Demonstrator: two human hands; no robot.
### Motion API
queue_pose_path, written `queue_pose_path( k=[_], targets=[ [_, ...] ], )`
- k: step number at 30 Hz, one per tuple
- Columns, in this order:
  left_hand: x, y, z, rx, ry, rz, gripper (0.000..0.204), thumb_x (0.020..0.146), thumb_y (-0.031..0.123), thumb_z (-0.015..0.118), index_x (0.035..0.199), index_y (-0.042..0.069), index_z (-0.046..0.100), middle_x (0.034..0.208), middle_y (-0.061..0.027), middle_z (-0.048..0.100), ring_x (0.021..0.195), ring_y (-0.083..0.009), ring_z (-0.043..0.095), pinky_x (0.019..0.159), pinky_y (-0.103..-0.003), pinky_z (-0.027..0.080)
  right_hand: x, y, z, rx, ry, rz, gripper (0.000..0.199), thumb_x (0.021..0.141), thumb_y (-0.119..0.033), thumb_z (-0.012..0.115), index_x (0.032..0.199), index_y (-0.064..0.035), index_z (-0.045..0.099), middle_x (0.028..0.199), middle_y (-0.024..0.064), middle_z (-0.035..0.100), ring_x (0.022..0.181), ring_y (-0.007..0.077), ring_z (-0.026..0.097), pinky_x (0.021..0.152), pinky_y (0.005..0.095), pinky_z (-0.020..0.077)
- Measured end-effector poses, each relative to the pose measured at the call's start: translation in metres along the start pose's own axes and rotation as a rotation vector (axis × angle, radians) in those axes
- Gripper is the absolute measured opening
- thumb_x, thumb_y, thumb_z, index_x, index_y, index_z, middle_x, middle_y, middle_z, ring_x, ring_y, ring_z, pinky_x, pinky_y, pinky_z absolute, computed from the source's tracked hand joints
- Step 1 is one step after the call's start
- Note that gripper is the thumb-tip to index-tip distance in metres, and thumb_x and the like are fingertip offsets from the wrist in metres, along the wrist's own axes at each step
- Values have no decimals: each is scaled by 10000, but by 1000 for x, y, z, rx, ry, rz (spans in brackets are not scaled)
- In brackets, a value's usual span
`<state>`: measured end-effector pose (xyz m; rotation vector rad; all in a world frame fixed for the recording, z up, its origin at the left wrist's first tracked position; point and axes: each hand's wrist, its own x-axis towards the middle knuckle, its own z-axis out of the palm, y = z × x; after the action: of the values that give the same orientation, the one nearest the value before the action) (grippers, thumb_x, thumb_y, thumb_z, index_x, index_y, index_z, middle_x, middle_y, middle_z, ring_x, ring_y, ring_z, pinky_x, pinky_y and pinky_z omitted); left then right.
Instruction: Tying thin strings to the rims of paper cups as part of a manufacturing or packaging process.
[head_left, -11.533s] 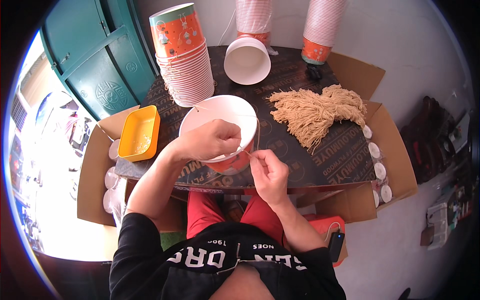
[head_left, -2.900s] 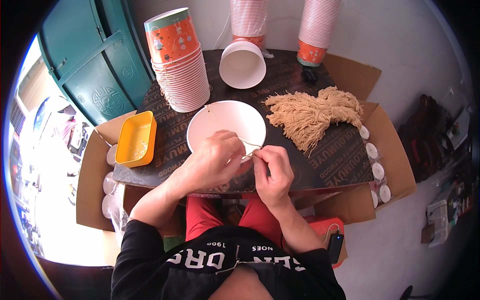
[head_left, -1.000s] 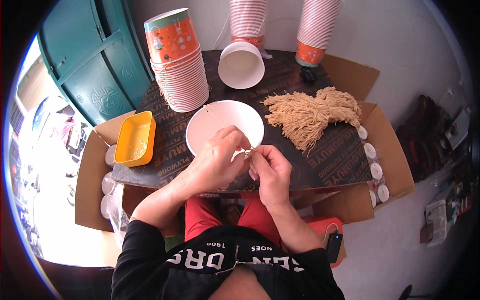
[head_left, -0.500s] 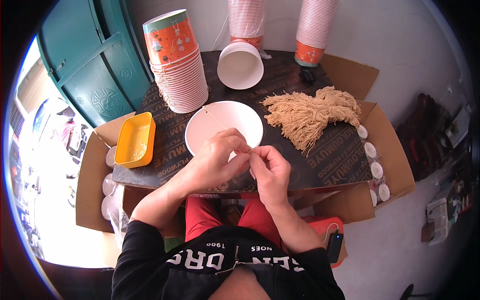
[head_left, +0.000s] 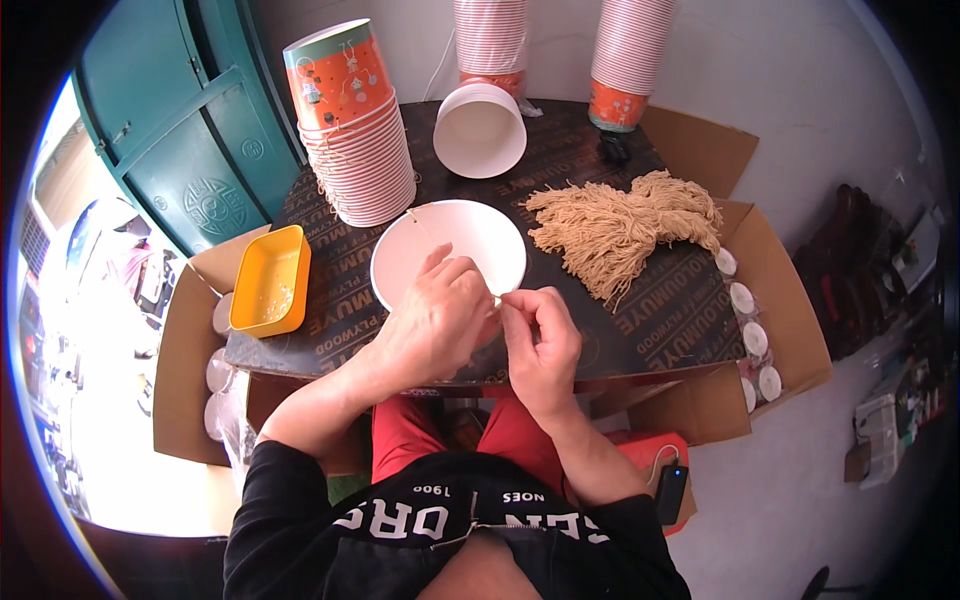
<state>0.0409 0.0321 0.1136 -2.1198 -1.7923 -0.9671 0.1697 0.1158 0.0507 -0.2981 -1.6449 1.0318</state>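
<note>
Because the left hand (head_left: 437,325) reaches across the front of the tub (head_left: 470,228), the near rim and most of the outer wall are hidden. The tub sits mouth up on the table (head_left: 630,340) before the person. Taking it as a clock's centre, twelve pointing away, the right hand (head_left: 543,350) is between four and five, thumb and forefinger pressed together on a pale bit of cord (head_left: 497,300). The left fingers curl just beside that pinch, one raised; whether their tips grip the cord I cannot tell. A trace of cord also shows on the rim towards eleven, thinning out against the white inside.

At half past ten stands a stack (head_left: 355,165); two wrapped stacks (head_left: 492,45), past twelve and at half past one, are cut off by the upper edge. A black thing (head_left: 613,148) at two is too dark to make out. Near three lies yarn (head_left: 625,235), its strands merging; at nine, a yellow tray (head_left: 298,305) holds specks too small to identify.

Pale brown capitals repeat over the table, partly covered. The shirt (head_left: 310,520) bears white letters broken by folds.
</note>
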Motion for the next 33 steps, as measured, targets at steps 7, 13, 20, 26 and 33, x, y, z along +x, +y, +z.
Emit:
queue_pose_path(
  k=[7, 13, 20, 26, 33],
  targets=[
    [-3, -5, 0, 10, -5, 6, 83, 794, -8, 643, 814, -4, 562, 793, -146, 580, 842, -350, 613, 1057, -554, 406, 9, -2, -17, -236, -27, -182, 96, 872, 45, 660, 935, 3, 601, 833, 113, 539, 707, 253, 554, 588, 345, 448],
    [-4, -6, 0, -30, -5, -14, 82, 793, -32, 616, 828, 1, 549, 795, -153, 571, 820, -366, 598, 1046, -531, 414, 9, 7, -23, -239, -65, -199, 111, 930, -25, 614, 884, -9, 515, 837, 122, 477, 724, 278, 496, 623, 366, 427],
    [-2, -11, -1, -74, -57, 23, 128, 774, 8, 601, 774, -11, 474, 749, -185, 524, 748, -399, 545, 827, -466, 449, 3, 15, -25, -206, -71, -236, 157, 972, -84, 579, 874, -5, 485, 818, 129, 452, 712, 279, 465, 626, 367, 409],
    [2, -12, -4, -95, -144, -14, 102, 782, 10, 568, 778, -12, 469, 740, -189, 526, 754, -405, 545, 856, -474, 445, 1, 17, -26, -162, -34, -281, 150, 964, -58, 585, 869, 1, 485, 799, 128, 449, 698, 275, 467, 615, 361, 413],
    [1, -19, -12, -71, -238, -139, 106, 802, 34, 619, 830, 4, 521, 807, -167, 573, 888, -381, 599, 1076, -530, 356, 6, 12, -30, -177, -96, -228, 102, 922, -16, 617, 876, -1, 527, 802, 133, 486, 694, 295, 508, 607, 368, 433]
  ],
)
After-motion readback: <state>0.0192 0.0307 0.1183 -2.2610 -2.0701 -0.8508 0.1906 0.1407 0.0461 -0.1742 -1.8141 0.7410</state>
